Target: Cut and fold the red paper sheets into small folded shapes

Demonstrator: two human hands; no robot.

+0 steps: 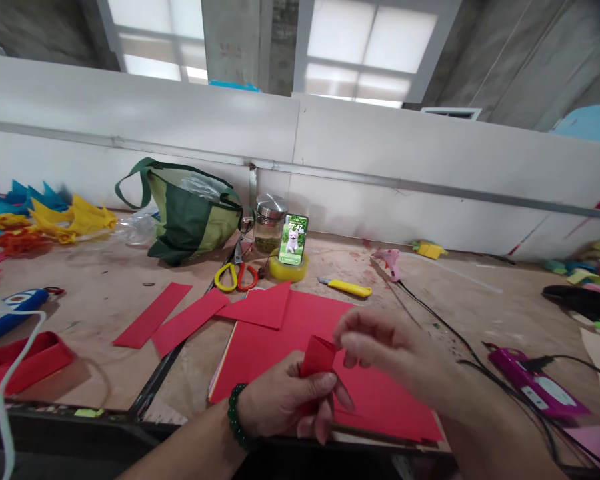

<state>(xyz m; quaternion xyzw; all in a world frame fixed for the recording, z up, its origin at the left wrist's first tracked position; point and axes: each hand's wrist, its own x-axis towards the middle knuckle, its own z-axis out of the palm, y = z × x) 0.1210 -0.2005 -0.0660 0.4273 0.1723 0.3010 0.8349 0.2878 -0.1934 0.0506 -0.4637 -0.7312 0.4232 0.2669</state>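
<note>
Head camera looks forward and down, close over the worktable [105,293].

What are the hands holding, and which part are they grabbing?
A small folded piece of red paper. The left hand grips its lower part; the blurred right hand seems to pinch its upper right edge.

bare table [95,293] left of red strips [153,315], scissors [236,275], phone [293,240], jar [269,223] behind red sheets [280,333], cables [440,323] right
</note>
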